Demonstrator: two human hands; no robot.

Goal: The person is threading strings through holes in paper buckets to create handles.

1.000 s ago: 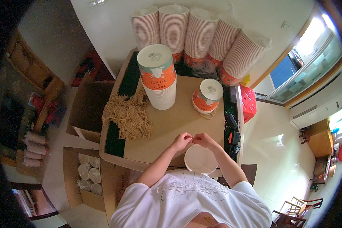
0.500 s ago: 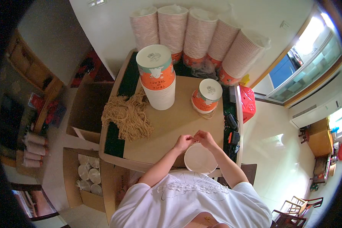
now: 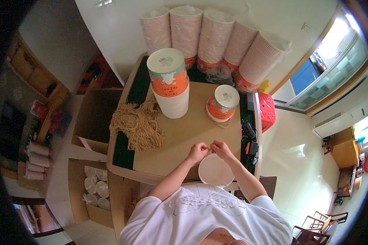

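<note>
A white paper bucket (image 3: 216,171) stands at the table's near edge, its open mouth facing up. At its far rim my left hand (image 3: 198,152) and my right hand (image 3: 220,149) come together, fingertips pinched close to each other. What lies between the fingers is too small to make out. Left of my hands a loose pile of tan twine (image 3: 137,124) lies on a cardboard sheet (image 3: 184,134). Beyond my right hand, a short stack of orange printed paper buckets (image 3: 221,107) stands upside down, with a bit of twine beneath it.
A taller stack of upturned buckets (image 3: 167,81) rises behind the twine. Several bagged bucket stacks (image 3: 216,36) line the wall. Black devices with cables (image 3: 251,147) sit along the right edge. Cardboard boxes (image 3: 75,175) stand left, and a red stool (image 3: 266,110) stands right.
My fingers have shifted very slightly at the bucket's far rim, still pinched close together. The bucket, the twine and the stacks stay in place.
</note>
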